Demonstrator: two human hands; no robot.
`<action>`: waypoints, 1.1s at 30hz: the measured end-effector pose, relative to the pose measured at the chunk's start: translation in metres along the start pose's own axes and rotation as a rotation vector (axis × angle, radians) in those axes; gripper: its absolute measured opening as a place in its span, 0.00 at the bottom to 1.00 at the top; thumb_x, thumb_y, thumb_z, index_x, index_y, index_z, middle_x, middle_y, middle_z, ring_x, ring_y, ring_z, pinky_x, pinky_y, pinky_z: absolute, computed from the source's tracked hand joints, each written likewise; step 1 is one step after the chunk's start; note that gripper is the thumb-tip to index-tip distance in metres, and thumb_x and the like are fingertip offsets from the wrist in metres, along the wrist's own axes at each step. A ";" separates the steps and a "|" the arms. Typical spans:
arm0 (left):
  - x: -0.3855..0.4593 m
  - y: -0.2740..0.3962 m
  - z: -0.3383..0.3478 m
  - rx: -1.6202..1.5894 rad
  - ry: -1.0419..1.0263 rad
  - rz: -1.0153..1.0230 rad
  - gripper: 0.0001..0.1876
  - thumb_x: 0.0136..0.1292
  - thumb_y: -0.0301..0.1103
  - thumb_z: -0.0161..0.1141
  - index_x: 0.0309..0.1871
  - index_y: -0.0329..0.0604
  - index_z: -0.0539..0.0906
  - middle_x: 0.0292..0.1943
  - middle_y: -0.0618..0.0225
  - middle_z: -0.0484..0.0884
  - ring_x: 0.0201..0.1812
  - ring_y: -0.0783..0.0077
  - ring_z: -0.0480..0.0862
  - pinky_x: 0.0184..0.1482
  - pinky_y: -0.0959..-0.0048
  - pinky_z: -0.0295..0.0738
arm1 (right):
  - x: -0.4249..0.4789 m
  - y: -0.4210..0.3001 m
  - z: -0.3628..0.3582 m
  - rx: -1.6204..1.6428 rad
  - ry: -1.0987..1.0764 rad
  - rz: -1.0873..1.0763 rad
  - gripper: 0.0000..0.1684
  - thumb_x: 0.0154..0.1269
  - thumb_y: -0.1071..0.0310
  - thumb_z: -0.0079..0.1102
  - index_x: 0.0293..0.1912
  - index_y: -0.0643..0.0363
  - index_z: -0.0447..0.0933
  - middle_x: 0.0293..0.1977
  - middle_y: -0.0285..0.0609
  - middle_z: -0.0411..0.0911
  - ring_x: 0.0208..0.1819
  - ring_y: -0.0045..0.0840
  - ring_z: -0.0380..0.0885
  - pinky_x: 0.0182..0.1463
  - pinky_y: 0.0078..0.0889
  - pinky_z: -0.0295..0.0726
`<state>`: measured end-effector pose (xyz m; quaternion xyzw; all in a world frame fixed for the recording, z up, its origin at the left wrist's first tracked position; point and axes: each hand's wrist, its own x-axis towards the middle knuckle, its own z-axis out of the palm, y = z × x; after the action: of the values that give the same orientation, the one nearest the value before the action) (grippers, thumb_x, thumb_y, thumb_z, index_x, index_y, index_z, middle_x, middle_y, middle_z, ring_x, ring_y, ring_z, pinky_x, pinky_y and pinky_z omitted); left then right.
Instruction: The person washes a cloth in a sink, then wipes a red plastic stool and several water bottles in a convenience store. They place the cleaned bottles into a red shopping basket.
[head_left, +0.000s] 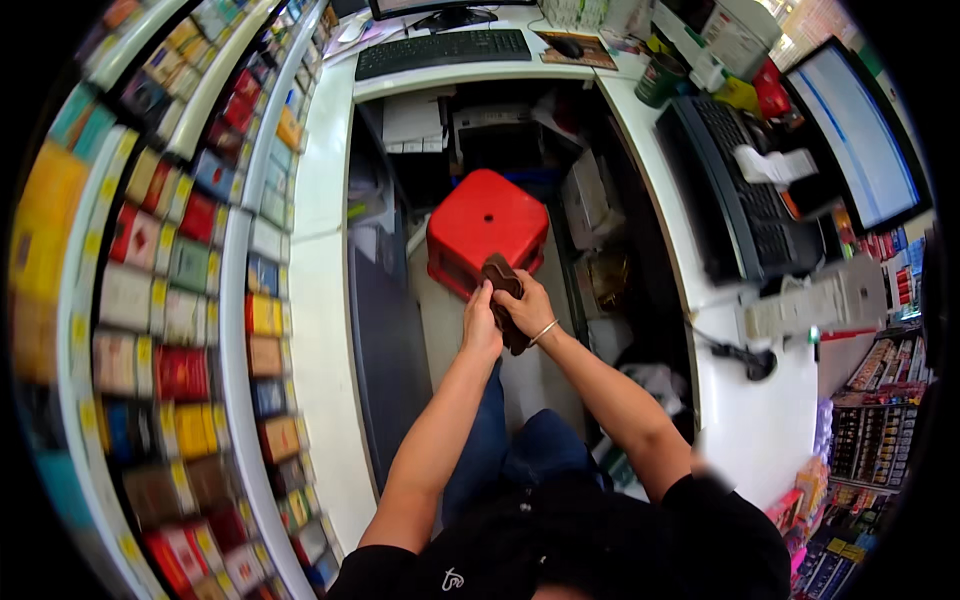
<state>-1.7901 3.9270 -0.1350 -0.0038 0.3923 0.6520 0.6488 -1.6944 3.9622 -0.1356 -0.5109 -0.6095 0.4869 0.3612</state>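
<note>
Both of my hands are closed around a crumpled brown cloth (513, 341), held out before my body. My left hand (480, 322) presses on its left side. From the right, my right hand (529, 304) grips it, thumb over the top; a bangle circles that wrist. The folds hide most of my fingertips. Just past the cloth stands a red plastic stool (487, 214) with a small hole in its seat. Whether the cloth touches the stool's near edge I cannot tell.
Shelves of cigarette packs (184, 373) rise at left beside a white counter (322, 315). A keyboard (442, 54) lies on the far counter. At right are a point-of-sale keyboard (750, 187), a monitor (859, 135) and a scanner (750, 361). Boxes (589, 199) sit under the counter.
</note>
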 end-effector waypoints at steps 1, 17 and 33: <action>0.035 0.000 -0.001 0.048 -0.002 0.008 0.19 0.72 0.40 0.49 0.58 0.38 0.72 0.52 0.62 0.77 0.53 0.68 0.76 0.56 0.69 0.70 | 0.034 0.021 0.005 0.003 0.030 0.014 0.21 0.53 0.67 0.64 0.46 0.66 0.76 0.36 0.50 0.81 0.40 0.30 0.81 0.46 0.30 0.78; 0.348 -0.059 -0.108 1.219 0.650 0.275 0.42 0.60 0.38 0.63 0.72 0.32 0.51 0.73 0.44 0.46 0.73 0.45 0.48 0.72 0.55 0.45 | 0.365 0.285 0.025 -0.919 -0.129 -0.247 0.37 0.49 0.58 0.64 0.62 0.46 0.70 0.62 0.57 0.63 0.62 0.53 0.62 0.66 0.47 0.61; 0.273 -0.029 -0.072 0.821 0.670 0.334 0.49 0.56 0.34 0.66 0.72 0.29 0.44 0.70 0.44 0.50 0.71 0.49 0.54 0.71 0.61 0.50 | 0.321 0.181 -0.034 -0.767 -0.115 0.103 0.62 0.38 0.52 0.66 0.72 0.56 0.48 0.54 0.61 0.65 0.55 0.56 0.68 0.60 0.50 0.70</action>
<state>-1.8450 4.1156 -0.3391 0.1047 0.7943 0.5029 0.3245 -1.6836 4.2834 -0.3188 -0.6107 -0.7400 0.2689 0.0843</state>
